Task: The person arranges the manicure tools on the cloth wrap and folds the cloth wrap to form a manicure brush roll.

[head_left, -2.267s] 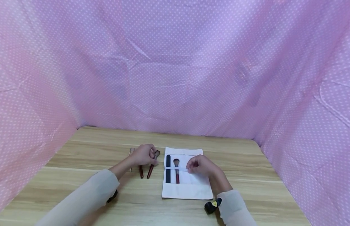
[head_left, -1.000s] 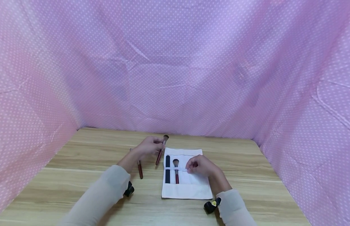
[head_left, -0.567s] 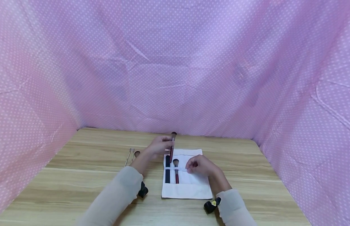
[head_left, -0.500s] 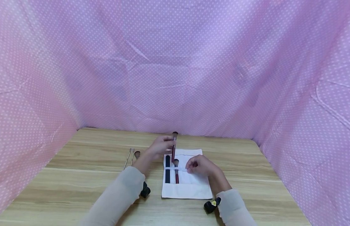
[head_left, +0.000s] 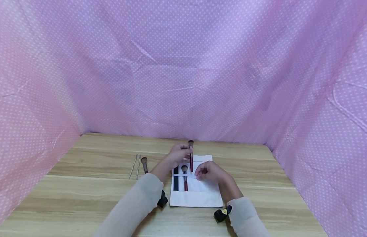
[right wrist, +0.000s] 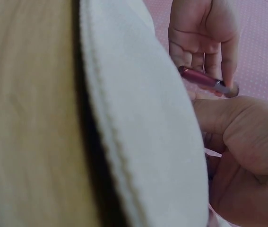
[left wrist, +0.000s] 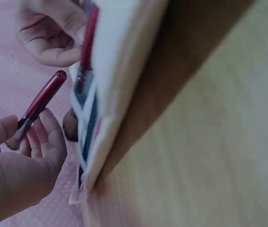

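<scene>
A: Since a second ago, a person's left hand (head_left: 178,154) has carried a red-handled brush (head_left: 191,162) rightward, from beside the far left corner of a white cloth pouch (head_left: 196,199) to above its far half.

B: And starting from the left?

A: Two thin metallic sticks (head_left: 138,167) lie side by side on the wooden table (head_left: 68,197). Just right of them rests a loose brush (head_left: 144,163), bristles pointing far, its near end hidden by the left forearm.

B: How is that arm held?

A: In a pale sleeve (head_left: 133,204), it reaches from the near side toward the far right. Thumb and fingers grasp the red-handled brush by its upper part, bristles far, handle end near, just beyond a white strap (head_left: 179,175).

B: Under the strap?

A: At the pouch's left, a flat black strip (head_left: 176,182); right of it, a tucked brush (head_left: 184,179), bristles far.

B: And the far end of the row?

A: At right, the right hand (head_left: 212,172) comes in from the near right, wrist bent leftward, fingers curled, fingertips pinching the strap. A black wrist camera (head_left: 221,215) sits below its cuff.
</scene>
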A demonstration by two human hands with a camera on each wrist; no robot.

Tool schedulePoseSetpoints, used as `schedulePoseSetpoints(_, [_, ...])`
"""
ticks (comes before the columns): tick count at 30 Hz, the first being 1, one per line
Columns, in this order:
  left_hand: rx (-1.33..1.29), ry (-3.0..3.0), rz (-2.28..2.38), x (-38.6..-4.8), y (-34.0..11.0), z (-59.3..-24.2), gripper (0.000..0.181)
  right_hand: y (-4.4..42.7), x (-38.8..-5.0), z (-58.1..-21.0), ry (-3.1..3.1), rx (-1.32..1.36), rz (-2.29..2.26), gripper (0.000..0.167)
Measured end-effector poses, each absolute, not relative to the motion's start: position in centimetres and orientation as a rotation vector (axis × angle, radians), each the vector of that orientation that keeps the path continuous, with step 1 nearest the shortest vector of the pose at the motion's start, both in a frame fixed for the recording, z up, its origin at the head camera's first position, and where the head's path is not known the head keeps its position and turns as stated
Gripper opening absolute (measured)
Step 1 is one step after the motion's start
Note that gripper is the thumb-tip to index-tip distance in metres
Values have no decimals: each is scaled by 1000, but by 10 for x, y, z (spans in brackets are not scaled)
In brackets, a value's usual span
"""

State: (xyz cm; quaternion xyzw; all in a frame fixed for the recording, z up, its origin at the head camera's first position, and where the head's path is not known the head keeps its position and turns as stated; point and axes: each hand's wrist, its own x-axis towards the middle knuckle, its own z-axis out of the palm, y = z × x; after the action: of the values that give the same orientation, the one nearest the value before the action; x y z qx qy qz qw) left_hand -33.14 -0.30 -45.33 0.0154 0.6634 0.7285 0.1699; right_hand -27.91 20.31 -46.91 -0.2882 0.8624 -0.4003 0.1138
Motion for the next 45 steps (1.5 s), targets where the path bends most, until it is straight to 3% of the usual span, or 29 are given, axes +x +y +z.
schedulePoseSetpoints(5, [68,1921,2009,-333,3,-460,10,202,-279,-469,2519,-842,-1195,7])
schedulePoseSetpoints(11, [77,1942,1951,-331,3,-456,8,203,-280,-470,2516,-847,-1211,8])
schedulePoseSetpoints(25, [60,2002,1876,-331,5,-455,22,204,-280,-470,2489,-1005,-1146,16])
schedulePoseSetpoints(41, [207,2064,1764,-331,-5,-461,11,204,-278,-470,2502,-975,-1134,12])
schedulePoseSetpoints(45, [198,2069,1761,-330,-7,-459,24,204,-277,-469,2499,-988,-1151,10])
